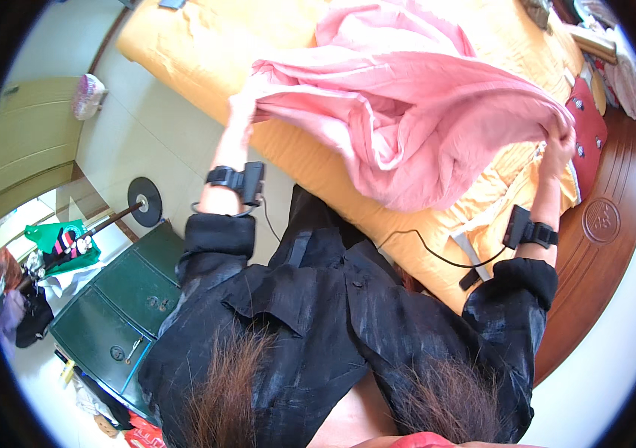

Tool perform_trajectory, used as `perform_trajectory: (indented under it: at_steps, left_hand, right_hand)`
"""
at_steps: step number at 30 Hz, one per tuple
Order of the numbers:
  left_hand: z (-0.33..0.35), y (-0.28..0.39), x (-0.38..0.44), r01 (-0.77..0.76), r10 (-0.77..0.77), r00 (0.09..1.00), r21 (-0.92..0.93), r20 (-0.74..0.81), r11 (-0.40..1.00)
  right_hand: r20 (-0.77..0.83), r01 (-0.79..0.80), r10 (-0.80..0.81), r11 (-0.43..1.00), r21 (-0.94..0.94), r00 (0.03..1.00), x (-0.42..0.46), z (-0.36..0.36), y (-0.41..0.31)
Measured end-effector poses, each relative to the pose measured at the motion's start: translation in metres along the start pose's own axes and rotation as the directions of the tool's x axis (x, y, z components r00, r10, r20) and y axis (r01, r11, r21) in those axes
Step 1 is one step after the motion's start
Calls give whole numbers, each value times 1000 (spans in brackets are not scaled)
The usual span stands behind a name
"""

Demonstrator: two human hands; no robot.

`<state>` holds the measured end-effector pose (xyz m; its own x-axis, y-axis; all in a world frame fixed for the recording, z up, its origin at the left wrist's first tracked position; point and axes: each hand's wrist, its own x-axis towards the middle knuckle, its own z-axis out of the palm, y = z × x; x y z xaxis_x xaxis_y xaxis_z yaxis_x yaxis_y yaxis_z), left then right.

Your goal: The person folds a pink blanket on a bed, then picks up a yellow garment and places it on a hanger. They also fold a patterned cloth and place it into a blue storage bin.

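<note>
A pink cloth point(407, 106), large and rumpled like a bed cover, is stretched between my hands above a bed with a yellow sheet point(295, 151). My left hand point(244, 106) grips its left end near the bed's edge; the fingers are partly washed out by glare. My right hand point(560, 140) is closed on the right corner, close to a red patterned pillow point(589, 134). The cloth's middle sags in folds, and its far part lies on the bed. Each wrist wears a black strapped device with a cable.
A carved wooden headboard point(600, 224) borders the bed on the right. At left stand a dark green cabinet point(122, 302), a pole with a black round plate point(144, 201), and hanging bags. A wrapped bundle point(89, 97) is near the yellowish door point(37, 140).
</note>
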<state>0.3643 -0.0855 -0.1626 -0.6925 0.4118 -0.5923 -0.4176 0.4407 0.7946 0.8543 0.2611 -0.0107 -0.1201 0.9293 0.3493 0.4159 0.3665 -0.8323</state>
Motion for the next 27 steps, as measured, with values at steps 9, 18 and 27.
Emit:
perform_trajectory:
  at_steps: [9, 18, 27]
  left_hand:
    - [-208, 167, -31, -192, 687, 634, 789, -354, 584]
    - [-130, 129, -62, -340, 616, 697, 588, -367, 734]
    - [-222, 201, -34, -342, 650, 750, 768, -124, 541]
  right_hand:
    - [-343, 101, 45, 913, 395, 938, 104, -176, -90]
    - [-528, 249, 18, 868, 430, 849, 81, -253, -143]
    - [-424, 127, 54, 913, 387, 904, 40, -282, -99]
